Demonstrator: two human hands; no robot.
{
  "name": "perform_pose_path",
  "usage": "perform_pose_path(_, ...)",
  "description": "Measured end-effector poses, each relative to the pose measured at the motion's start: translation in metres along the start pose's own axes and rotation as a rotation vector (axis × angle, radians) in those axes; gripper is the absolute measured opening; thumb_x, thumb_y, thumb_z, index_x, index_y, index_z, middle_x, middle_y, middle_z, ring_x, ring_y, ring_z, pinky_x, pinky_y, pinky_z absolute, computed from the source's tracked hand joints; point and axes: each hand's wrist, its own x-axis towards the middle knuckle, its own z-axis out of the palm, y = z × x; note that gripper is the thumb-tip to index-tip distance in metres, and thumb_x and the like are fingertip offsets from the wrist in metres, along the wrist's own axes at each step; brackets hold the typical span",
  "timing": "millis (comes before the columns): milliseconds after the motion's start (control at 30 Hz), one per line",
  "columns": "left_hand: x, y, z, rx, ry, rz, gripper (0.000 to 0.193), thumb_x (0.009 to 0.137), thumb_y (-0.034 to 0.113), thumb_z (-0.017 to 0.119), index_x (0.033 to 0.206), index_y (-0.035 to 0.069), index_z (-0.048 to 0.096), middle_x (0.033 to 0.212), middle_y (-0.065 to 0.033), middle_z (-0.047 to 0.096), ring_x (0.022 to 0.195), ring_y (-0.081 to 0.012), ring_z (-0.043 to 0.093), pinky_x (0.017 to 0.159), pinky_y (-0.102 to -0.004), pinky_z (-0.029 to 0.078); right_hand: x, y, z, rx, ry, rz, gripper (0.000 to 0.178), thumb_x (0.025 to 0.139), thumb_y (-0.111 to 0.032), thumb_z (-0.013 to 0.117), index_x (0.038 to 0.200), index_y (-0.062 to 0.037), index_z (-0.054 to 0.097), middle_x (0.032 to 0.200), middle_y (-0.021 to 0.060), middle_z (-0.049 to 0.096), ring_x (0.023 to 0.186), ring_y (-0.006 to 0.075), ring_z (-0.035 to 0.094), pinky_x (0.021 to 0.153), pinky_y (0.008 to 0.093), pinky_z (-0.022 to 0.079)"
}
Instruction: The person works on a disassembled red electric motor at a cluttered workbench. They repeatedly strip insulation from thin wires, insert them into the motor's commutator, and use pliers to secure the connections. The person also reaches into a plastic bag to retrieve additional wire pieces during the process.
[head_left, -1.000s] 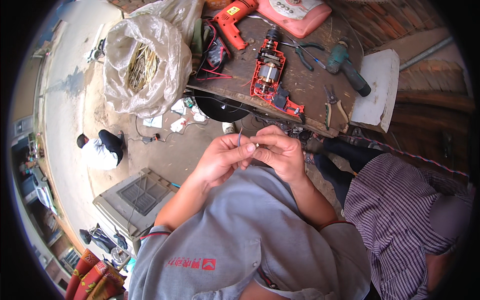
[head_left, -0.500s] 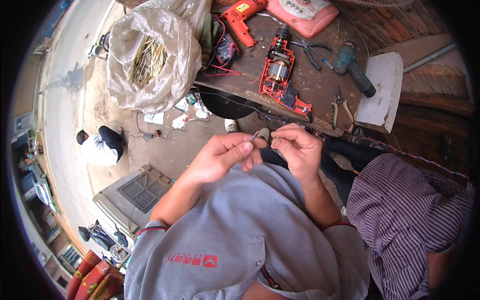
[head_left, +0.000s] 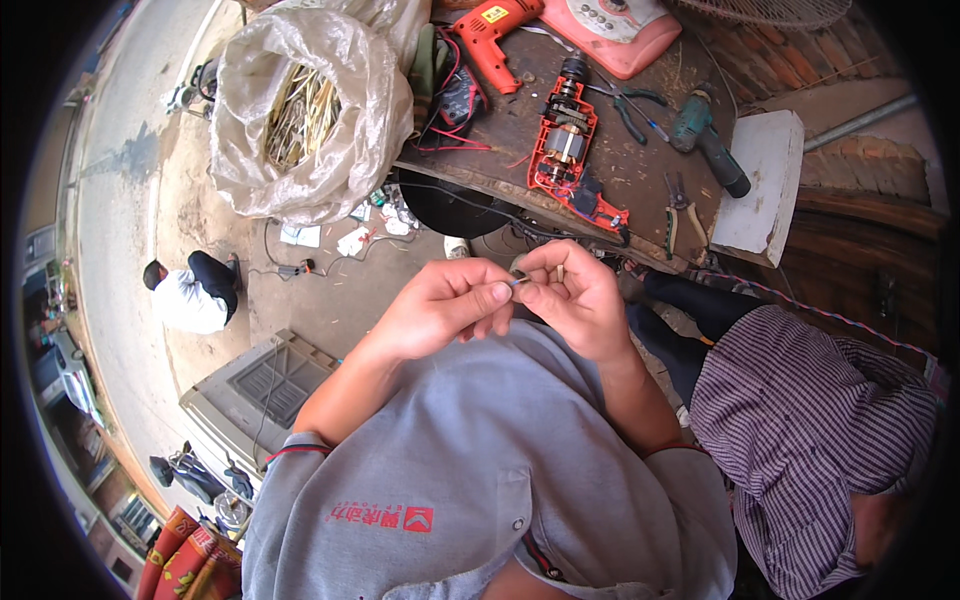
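In front of my chest, my left hand (head_left: 453, 305) pinches a thin wire-like piece with a blue part (head_left: 517, 282) between thumb and forefinger. Thumb and fingers of my right hand (head_left: 577, 300) close at the other end of this piece, and the fingertips of both hands nearly meet. Most of it is hidden by the fingers. Beyond my hands, on the bench, lies an orange power drill with its casing opened (head_left: 565, 145), its motor and gears exposed. Neither hand touches it.
The wooden bench (head_left: 640, 200) also bears an orange drill (head_left: 492, 45), pliers (head_left: 630, 115), wire strippers (head_left: 682, 215), a teal cordless drill (head_left: 705, 135) and a multimeter (head_left: 458, 100). A sack of straw-like sticks (head_left: 235, 130) stands left. A person in a checked shirt (head_left: 800, 430) is at right.
My right hand has moved left and its fingertips have closed in on the thin piece at my left fingertips. The view has shifted slightly.
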Motion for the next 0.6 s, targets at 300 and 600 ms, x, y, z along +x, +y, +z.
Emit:
perform_pose_path(300, -0.021, -0.015, -0.022, -0.063, 0.1, 0.017, 0.016, 0.093, 0.013, 0.075, 0.105, 0.002, 0.071, 0.087, -0.0053, 0.074, 0.076, -0.0077, 0.067, 0.06, -0.0208, 0.049, 0.005, 0.007, -0.002, 0.122, 0.089, 0.056, 0.007, 0.096, -0.004, 0.069, 0.1, -0.0027, 0.062, 0.077, -0.0056, 0.058, 0.066, -0.0008, 0.045, 0.056, 0.0188, 0.031)
perform_pose_path(600, -0.028, -0.028, -0.013, -0.166, 0.131, 0.057, 0.015, 0.094, 0.014, 0.075, 0.101, 0.001, 0.072, 0.088, -0.0037, 0.073, 0.075, -0.0082, 0.065, 0.066, -0.0237, 0.053, 0.003, 0.019, 0.012, 0.619, 0.068, 0.181, 0.009, 0.099, -0.01, 0.06, 0.095, -0.0023, 0.06, 0.076, -0.0015, 0.051, 0.061, 0.005, 0.038, 0.057, 0.0248, 0.034)
